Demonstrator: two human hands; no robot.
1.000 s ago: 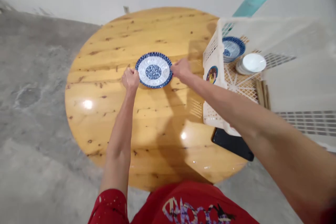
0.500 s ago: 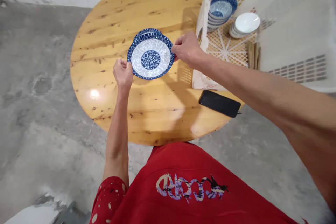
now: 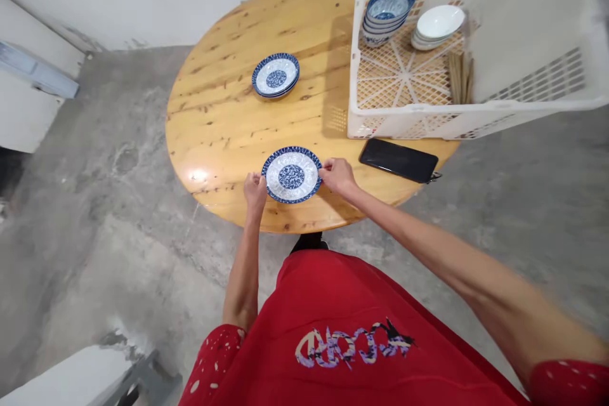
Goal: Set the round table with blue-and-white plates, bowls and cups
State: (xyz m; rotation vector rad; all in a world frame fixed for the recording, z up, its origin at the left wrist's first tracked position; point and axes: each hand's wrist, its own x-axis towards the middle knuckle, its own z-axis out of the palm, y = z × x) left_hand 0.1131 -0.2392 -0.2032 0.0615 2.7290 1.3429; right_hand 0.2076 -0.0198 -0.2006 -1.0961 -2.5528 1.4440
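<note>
A blue-and-white patterned plate (image 3: pixel 291 176) is at the near edge of the round wooden table, face up. My left hand (image 3: pixel 255 189) pinches its left rim, and my right hand (image 3: pixel 337 176) pinches the right rim. Whether the plate rests on the wood or hovers just above it, I cannot tell. Farther back on the table sits a small stack of matching plates (image 3: pixel 276 75), apart from both hands.
The round wooden table (image 3: pixel 223 133) carries a white plastic crate (image 3: pixel 404 113) on its right. Inside are stacked blue-and-white bowls (image 3: pixel 389 9), white bowls (image 3: pixel 438 24) and a bundle of chopsticks (image 3: pixel 460 78). A black phone (image 3: pixel 398 160) lies before the crate.
Both hands have brought the held plate toward me, from over the stack to the table's near edge. The stacked plates behind are now uncovered. My view has shifted too.
</note>
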